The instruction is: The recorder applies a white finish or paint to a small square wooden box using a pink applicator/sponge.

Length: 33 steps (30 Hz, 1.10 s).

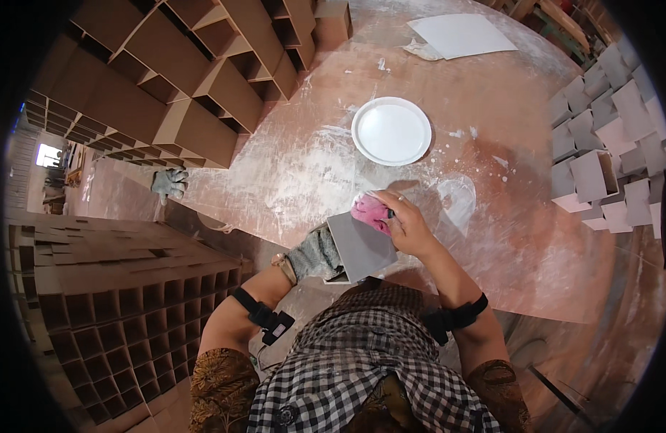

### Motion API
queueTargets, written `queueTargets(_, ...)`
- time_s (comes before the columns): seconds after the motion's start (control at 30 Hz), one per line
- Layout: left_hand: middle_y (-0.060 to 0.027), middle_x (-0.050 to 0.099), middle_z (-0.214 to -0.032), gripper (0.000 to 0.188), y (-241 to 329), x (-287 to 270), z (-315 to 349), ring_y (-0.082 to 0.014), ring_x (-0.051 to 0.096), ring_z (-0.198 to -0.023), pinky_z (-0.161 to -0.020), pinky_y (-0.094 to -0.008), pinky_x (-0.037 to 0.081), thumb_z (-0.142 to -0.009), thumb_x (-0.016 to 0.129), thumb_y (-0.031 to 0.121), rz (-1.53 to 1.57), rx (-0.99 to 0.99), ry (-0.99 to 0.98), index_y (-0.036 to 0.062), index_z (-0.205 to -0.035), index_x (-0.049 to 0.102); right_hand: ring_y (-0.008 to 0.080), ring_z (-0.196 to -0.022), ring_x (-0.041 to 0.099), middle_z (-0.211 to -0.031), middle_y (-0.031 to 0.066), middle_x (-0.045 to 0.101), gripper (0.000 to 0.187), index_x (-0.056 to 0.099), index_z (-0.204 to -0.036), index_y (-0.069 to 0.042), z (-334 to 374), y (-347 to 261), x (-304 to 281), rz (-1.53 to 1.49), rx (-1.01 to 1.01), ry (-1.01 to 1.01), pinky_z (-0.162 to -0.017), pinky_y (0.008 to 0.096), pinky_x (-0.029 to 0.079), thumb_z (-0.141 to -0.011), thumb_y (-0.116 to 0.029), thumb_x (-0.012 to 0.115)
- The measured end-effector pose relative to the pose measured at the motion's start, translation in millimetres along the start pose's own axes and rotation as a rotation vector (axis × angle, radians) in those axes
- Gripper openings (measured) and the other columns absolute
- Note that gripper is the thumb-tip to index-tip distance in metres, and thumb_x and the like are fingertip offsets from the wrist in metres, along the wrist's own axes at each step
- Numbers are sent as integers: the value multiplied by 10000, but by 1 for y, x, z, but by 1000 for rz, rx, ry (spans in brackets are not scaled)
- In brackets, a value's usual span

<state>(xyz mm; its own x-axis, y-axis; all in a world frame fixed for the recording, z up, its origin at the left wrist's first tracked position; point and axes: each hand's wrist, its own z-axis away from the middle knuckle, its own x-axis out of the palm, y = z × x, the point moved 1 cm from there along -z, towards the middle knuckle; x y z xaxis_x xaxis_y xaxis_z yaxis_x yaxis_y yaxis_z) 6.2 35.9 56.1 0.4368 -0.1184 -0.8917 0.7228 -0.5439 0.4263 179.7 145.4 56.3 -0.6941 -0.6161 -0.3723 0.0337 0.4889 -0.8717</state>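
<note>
My left hand (315,256), in a grey knit glove, holds an open-ended box (362,249) with a grey face in front of my body. Some of its fingers are hidden by the box. Bare, my right hand (408,225) grips a pink sponge or wadded cloth (371,213) with white smears on it. The pink pad presses against the far edge of the box's grey face. Just beyond my hands, a round white dish (392,162) rests on the table, its inside white.
Brown open boxes are stacked at the far left of the smeared table (506,245), with more stacked below left (124,325). A loose grey glove (169,184) lies at the left edge. White sheets (466,36) lie at the back. Several grey boxes (592,173) pile up at right.
</note>
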Motion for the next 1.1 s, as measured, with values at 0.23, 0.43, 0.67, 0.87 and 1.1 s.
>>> queueTargets(0.23,-94,455,-1301,411,-2,6,2,-242,424,-1211,-1042,-372,292,-889,435,267,-12,-1,-19,147,-1282,459,364,-1051,530,-1148,211,542,584,496,-1219,-28,71,-31,-11,56,41,-120,-928,407,420,-657,110,419)
queueTargets(0.43,-93,444,-1311,410,-1,9,-11,-243,415,-1219,-1040,-369,296,-892,427,266,-11,30,-27,154,-1285,455,350,-1080,543,-1162,224,553,493,496,-1216,-2,121,-43,-16,-208,151,-42,-948,409,403,-732,62,431)
queueTargets(0.67,-92,431,-1324,410,0,8,-8,-245,404,-1228,-1039,-366,301,-894,418,264,-38,38,-10,161,-1290,450,322,-1050,552,-1129,219,554,460,491,-1197,24,31,-43,-29,-87,16,104,-927,376,420,-752,84,394)
queueTargets(0.87,-92,420,-1334,409,-2,2,-3,-246,395,-1237,-1038,-363,305,-897,410,263,-92,73,-16,168,-1294,445,321,-1043,537,-1120,199,549,584,497,-1207,0,-20,-34,7,-68,-164,-41,-924,374,423,-655,143,374)
queueTargets(1.1,-91,406,-1346,409,-1,6,3,-247,384,-1246,-1036,-360,310,-900,400,261,-116,63,2,176,-1298,440,347,-1012,543,-1113,206,560,570,504,-1208,-11,64,-62,2,-11,-136,-159,-905,405,433,-672,127,370)
